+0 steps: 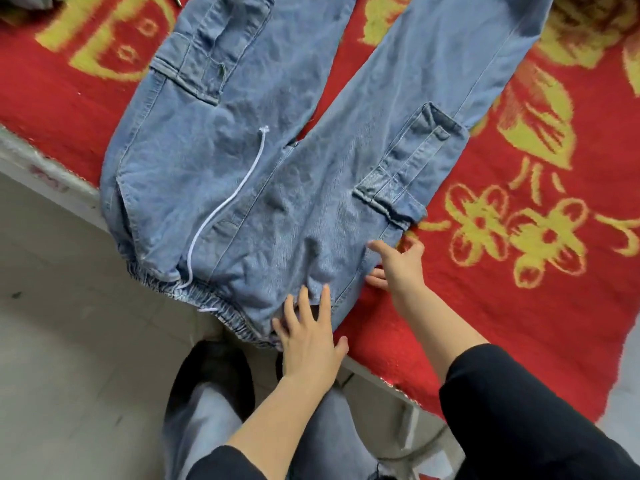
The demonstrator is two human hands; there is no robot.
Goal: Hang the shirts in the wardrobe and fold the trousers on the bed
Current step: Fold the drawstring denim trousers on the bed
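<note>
Black sleeves frame two bare forearms reaching over the near edge of the bed. The left grip lies wide, straight fingers resting on the waistband corner of the blue trousers; the right grip, fingers spread, touches their side just beside it. These trousers lie flat on the red blanket, waistband at the near edge, legs running toward the far side.

You stand on a pale tiled floor; your black shoe rests on it; a red blanket with yellow flowers spreads ahead.
</note>
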